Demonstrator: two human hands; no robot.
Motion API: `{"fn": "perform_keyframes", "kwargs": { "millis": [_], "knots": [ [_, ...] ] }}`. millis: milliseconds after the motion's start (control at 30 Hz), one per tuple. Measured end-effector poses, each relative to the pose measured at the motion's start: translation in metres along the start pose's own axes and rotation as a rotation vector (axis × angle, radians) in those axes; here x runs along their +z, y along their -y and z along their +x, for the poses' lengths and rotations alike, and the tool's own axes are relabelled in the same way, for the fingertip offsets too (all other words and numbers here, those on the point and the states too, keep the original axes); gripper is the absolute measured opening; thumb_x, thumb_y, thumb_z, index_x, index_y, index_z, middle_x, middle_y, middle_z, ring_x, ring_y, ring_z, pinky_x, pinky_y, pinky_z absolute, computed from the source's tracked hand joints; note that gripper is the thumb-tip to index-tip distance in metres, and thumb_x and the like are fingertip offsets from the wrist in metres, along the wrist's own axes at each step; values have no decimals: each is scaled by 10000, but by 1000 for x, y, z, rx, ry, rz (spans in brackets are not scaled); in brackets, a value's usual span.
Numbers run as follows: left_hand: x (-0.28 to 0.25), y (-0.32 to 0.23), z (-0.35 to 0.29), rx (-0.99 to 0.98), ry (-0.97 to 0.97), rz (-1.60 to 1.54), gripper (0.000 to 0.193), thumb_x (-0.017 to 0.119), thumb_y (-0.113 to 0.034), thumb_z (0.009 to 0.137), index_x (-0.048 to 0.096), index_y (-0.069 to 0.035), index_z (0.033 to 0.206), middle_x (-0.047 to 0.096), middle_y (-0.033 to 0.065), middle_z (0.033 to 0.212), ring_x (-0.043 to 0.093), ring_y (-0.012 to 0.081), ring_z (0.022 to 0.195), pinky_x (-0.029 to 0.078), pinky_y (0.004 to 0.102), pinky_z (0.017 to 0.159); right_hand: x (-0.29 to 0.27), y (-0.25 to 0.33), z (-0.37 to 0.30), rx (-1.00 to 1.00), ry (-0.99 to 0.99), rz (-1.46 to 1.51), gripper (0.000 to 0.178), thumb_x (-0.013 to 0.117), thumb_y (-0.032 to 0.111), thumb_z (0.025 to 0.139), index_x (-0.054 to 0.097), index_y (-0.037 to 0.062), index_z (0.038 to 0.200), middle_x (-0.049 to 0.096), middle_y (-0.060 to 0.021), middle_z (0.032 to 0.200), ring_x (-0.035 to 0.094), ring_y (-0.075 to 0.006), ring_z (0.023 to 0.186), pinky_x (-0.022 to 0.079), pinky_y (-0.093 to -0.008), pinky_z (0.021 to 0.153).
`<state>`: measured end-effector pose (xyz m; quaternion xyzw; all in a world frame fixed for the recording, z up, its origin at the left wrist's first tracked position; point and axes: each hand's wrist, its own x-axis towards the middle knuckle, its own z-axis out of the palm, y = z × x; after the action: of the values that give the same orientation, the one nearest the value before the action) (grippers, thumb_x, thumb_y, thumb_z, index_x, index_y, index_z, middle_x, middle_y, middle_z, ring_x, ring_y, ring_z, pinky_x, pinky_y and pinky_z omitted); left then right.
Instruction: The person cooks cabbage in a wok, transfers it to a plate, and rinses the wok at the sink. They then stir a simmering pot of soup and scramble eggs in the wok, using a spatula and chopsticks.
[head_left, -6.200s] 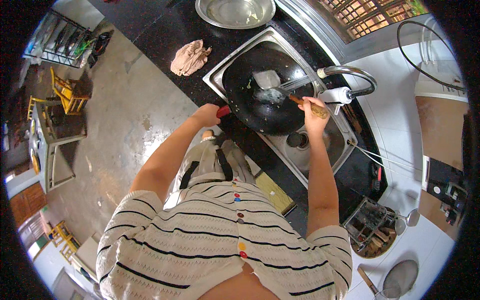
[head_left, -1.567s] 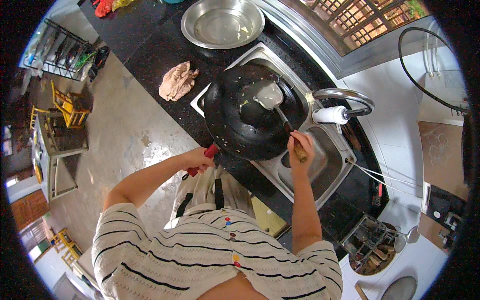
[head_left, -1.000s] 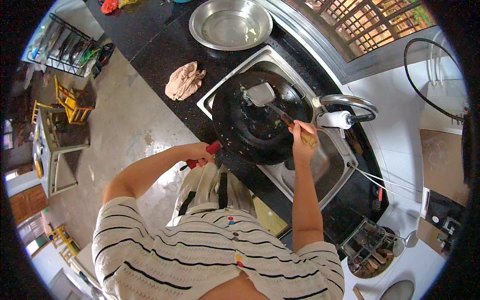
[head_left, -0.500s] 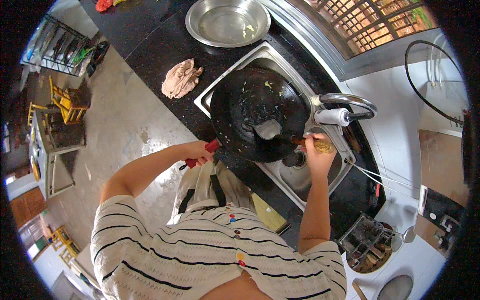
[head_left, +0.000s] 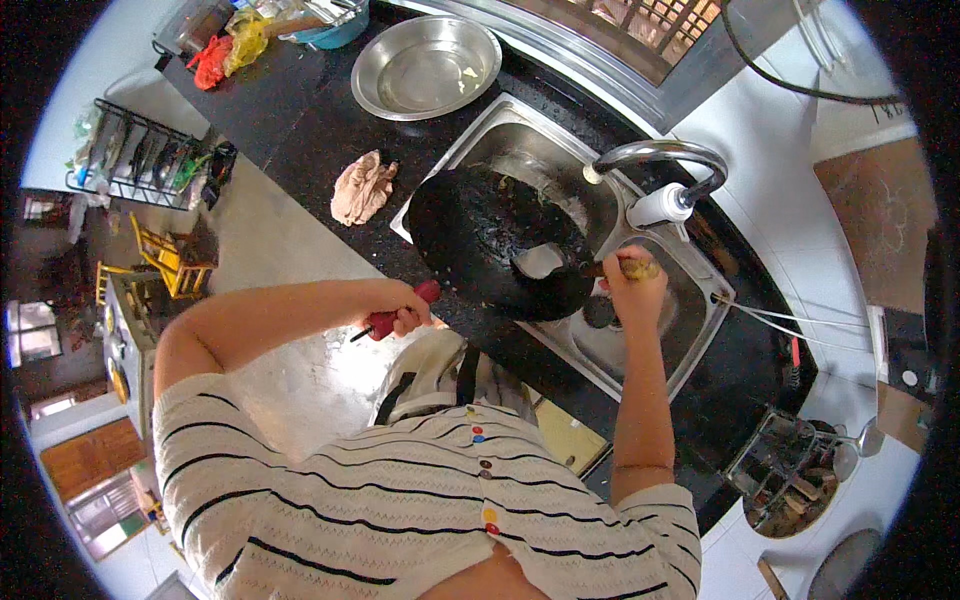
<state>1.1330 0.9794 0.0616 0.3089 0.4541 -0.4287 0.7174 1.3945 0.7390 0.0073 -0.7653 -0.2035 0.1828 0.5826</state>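
A large black wok (head_left: pixel 468 215) is tilted over the double sink (head_left: pixel 478 128), and small pale bits cling to its inside. My left hand (head_left: pixel 403 308) is closed around the wok's red handle (head_left: pixel 382 323). Closed too, my right hand (head_left: pixel 635 283) grips the handle of a wok spatula, its metal blade (head_left: pixel 540 261) down inside the wok near the right side. The rounded, yellowish handle end (head_left: pixel 640 268) sticks out past my fingers. Part of the right basin lies behind the wok and my right hand.
A chrome faucet (head_left: pixel 665 152) with a white filter (head_left: pixel 660 207) arches over the sink. On the black counter are a crumpled pinkish cloth (head_left: pixel 364 188) and a metal basin (head_left: pixel 425 68). A utensil rack (head_left: pixel 770 450) stands at the right.
The wok has tipped toward me and off the far basin, showing more of that basin's inside. Both hands keep their grips. The whole view has shifted and turned a little.
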Motion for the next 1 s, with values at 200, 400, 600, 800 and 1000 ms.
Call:
{"fn": "perform_keyframes", "kwargs": {
  "millis": [200,400,600,800,1000],
  "knots": [
    [32,-22,-38,-117,-29,-72,212,574,-104,860,438,-127,699,373,-64,496,371,39,385,299,199,333,26,-10,27,-133,39,92,99,704,96,787,635,26,794,614,-37,721,584,-120,602,470,-247,569],
    [26,-7,-49,-139,-34,-154,196,577,-88,860,446,-99,715,379,-63,508,359,24,385,307,190,351,-4,29,7,-171,44,90,79,687,87,786,639,25,797,620,-35,666,605,-133,573,480,-268,549],
    [35,-5,-69,-88,-41,-35,180,592,-82,850,452,-85,737,374,-70,516,358,13,393,305,181,357,12,43,0,24,9,24,101,705,114,764,636,41,764,624,-30,630,612,-127,542,484,-277,526],
    [7,5,-75,-94,12,-54,183,586,-54,850,447,-77,733,382,-55,530,356,11,395,307,179,362,16,61,1,-85,-7,30,110,663,113,787,624,10,773,640,-70,700,633,-138,560,507,-276,532],
    [-42,6,-80,-58,144,80,182,571,-31,857,449,-64,727,390,-42,532,369,24,406,310,178,380,18,161,-32,95,-11,-254,245,688,242,757,635,6,794,646,-98,617,650,-175,548,546,-314,552]
  ]
}}
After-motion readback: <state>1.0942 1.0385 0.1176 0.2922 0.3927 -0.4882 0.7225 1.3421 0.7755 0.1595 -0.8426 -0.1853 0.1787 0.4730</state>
